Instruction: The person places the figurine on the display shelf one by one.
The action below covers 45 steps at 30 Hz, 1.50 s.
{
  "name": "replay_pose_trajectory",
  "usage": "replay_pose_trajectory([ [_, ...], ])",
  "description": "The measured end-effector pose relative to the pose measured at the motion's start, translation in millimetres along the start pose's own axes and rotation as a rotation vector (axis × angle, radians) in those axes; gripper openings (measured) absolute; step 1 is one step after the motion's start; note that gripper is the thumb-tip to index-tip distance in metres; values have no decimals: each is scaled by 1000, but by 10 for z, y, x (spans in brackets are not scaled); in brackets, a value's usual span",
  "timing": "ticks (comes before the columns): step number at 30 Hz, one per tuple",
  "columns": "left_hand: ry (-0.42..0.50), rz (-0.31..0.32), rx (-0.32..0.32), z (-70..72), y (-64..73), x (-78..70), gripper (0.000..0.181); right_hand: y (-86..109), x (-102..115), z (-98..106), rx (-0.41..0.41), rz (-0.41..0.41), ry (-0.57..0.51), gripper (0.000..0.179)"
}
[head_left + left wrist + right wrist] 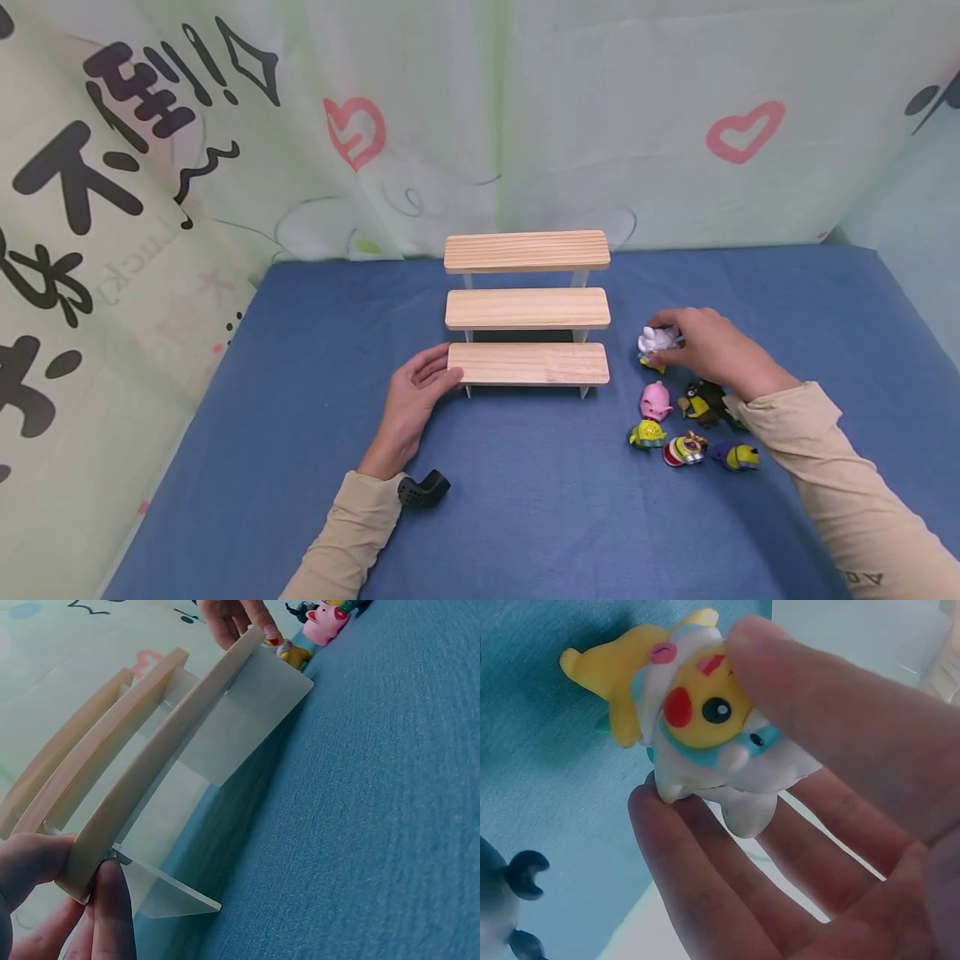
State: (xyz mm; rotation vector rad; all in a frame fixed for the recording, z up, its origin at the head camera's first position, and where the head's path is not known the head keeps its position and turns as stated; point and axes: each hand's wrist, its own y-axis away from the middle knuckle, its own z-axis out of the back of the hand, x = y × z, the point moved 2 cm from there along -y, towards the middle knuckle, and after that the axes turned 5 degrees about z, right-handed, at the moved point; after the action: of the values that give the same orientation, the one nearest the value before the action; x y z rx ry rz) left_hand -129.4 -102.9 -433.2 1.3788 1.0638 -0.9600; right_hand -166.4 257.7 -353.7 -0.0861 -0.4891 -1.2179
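A three-tier wooden display stand (528,364) with clear side supports stands on a blue cloth. My left hand (411,398) grips the left end of its lowest board (150,769), thumb on top and fingers beneath. To the right of the stand, my right hand (718,350) pinches a small figurine (656,340) between thumb and fingers. In the right wrist view this figurine (697,720) has a yellow face, a red cheek, a white hood and a yellow tail end. Whether it touches the cloth I cannot tell.
Several other figurines lie close by on the right: a pink pig (656,401), a yellow-green figure (647,434), a dark bear-like figure (703,404), a red-and-white one (684,449) and a purple-and-yellow one (737,456). A printed curtain (600,125) hangs behind the stand.
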Motion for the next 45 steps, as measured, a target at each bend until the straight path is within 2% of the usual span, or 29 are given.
replay_pose_trajectory([
  [10, 11, -5, 13, -24, -6, 15, 48, 17, -10, 9, -10, -28, 9, 51],
  [25, -2, -10, 8, -15, -15, 4, 50, -15, -5, 96, -29, 27, -11, 48],
  [34, 2, -2, 9, -11, -14, 4, 49, 33, 80, 175, -112, 100, 7, 45],
  [45, 5, -2, 6, 1, -20, 16, 49, 100, 204, 290, -195, 123, 24, 47],
])
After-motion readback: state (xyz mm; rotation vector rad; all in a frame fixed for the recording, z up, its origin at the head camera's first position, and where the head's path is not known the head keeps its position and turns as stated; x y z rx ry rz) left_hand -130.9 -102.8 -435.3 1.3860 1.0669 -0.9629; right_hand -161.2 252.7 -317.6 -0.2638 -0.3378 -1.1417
